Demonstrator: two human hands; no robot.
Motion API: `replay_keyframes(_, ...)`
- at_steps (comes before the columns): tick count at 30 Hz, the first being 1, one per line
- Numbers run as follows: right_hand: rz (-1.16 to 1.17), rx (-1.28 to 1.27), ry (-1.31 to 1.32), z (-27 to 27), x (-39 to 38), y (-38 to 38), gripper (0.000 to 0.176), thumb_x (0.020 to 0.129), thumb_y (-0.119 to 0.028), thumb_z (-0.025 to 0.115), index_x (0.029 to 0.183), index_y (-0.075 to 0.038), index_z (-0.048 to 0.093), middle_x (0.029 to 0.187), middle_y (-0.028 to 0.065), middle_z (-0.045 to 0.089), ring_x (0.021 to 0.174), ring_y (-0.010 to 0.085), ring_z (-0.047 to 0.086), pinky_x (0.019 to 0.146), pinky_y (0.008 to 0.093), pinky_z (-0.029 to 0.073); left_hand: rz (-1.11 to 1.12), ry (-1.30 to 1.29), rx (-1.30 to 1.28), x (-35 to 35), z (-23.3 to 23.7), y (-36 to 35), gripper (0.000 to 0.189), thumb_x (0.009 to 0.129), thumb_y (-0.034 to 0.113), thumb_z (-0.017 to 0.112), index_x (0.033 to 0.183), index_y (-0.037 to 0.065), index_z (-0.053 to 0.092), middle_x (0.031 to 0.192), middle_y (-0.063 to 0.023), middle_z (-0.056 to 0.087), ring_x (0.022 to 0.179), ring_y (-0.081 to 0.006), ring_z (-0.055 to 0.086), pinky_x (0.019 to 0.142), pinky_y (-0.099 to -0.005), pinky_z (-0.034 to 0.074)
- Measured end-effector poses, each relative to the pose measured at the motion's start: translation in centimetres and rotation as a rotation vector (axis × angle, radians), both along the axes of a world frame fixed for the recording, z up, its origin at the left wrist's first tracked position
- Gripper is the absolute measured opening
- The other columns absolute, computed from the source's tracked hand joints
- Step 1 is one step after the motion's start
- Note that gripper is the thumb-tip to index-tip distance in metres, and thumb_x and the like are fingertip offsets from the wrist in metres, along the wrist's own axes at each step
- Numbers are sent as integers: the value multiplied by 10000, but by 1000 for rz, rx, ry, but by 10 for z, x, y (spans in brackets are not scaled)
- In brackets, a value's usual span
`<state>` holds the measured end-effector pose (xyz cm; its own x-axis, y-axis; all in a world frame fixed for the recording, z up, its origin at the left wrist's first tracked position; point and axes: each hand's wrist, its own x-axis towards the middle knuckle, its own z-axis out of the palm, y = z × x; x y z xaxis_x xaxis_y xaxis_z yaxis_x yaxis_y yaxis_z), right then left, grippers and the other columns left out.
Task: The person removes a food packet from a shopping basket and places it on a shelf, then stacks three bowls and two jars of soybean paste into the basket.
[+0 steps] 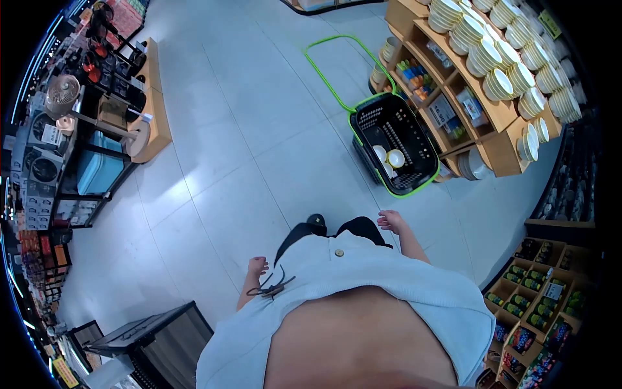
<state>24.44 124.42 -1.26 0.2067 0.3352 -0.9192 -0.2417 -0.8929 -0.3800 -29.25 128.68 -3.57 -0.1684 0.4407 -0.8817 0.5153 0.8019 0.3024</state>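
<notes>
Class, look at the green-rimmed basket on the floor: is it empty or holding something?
Holding something: the basket has a few white bowls lying in its bottom.

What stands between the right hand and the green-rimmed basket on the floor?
Nothing visible does. Only bare floor tile lies between the right hand and the basket ahead of it. The wooden bowl shelf stands on the basket's right side, outside that path.
</notes>
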Motion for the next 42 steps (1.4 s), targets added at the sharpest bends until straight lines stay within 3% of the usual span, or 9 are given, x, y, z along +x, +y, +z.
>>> replay_keyframes(5, 10, 187, -48, -6, -16, 106, 276, 862, -301, 552, 1026, -80, 569, 837, 56, 634, 737, 159, 623, 667, 317, 511, 152, -10, 82, -39, -8, 152, 237, 854, 197, 534, 1049, 73, 585, 821, -67, 645, 648, -174, 630, 525, -309, 476)
replay_keyframes(14, -108, -289, -170, -57, 25, 216, 198, 826, -130, 493, 998, -48, 546, 744, 123, 629, 579, 214, 610, 488, 363, 482, -19, -162, 266, 16, -18, 421, 259, 868, 201, 530, 1085, 69, 585, 854, -75, 651, 675, -154, 638, 523, -261, 465)
replay_keyframes(16, -17, -266, -256, -69, 28, 247, 179, 826, -121, 481, 960, -27, 554, 736, 134, 625, 559, 228, 602, 465, 370, 477, -12, -157, 263, 28, -6, 456, 259, 874, 197, 523, 1086, 60, 582, 860, -78, 652, 690, -157, 642, 538, -258, 469)
replay_keyframes(18, 47, -158, 19, -71, 46, 299, 179, 826, -120, 484, 947, -10, 555, 719, 133, 619, 532, 230, 592, 455, 373, 474, 54, -198, 258, 25, 2, 480, 261, 878, 191, 517, 1093, 56, 578, 866, -81, 653, 705, -158, 644, 541, -257, 470)
replay_keyframes(21, 57, 33, -186, -73, 38, 427, 168, 816, -168, 529, 796, -13, 590, 657, 123, 610, 511, 216, 590, 453, 354, 483, 97, -129, 189, 15, -5, 518, 280, 875, 202, 525, 1104, 47, 567, 877, -83, 651, 739, -168, 645, 572, -284, 476)
replay_keyframes(26, 33, 306, -118, -38, 38, 623, 278, 862, -319, 570, 969, -63, 585, 774, 61, 626, 658, 142, 606, 563, 274, 494, -46, -30, -143, -46, -89, 558, 309, 857, 237, 546, 1109, 59, 551, 921, -90, 642, 781, -203, 642, 640, -364, 479)
replay_keyframes(32, -152, 285, -137, -64, 63, 718, 252, 873, -292, 549, 1003, -77, 574, 787, 70, 625, 695, 157, 614, 594, 289, 501, -271, 3, -194, -17, -97, 771, 313, 851, 245, 549, 1108, 66, 547, 936, -92, 638, 786, -215, 640, 656, -385, 474)
replay_keyframes(38, -384, -161, -200, -84, 89, 678, 238, 814, -219, 562, 964, -35, 578, 763, 112, 629, 599, 206, 606, 517, 343, 489, -387, -62, 75, 148, -49, 1103, 275, 862, 255, 530, 1078, 84, 536, 928, -89, 631, 749, -218, 634, 656, -393, 476)
replay_keyframes(42, -768, -150, -252, -59, 86, 667, 199, 812, -194, 557, 935, -38, 566, 729, 105, 626, 596, 209, 606, 527, 340, 489, -544, -161, 426, 329, -20, 1280, 220, 885, 251, 511, 985, 57, 540, 800, -62, 625, 631, -121, 593, 467, -231, 407)
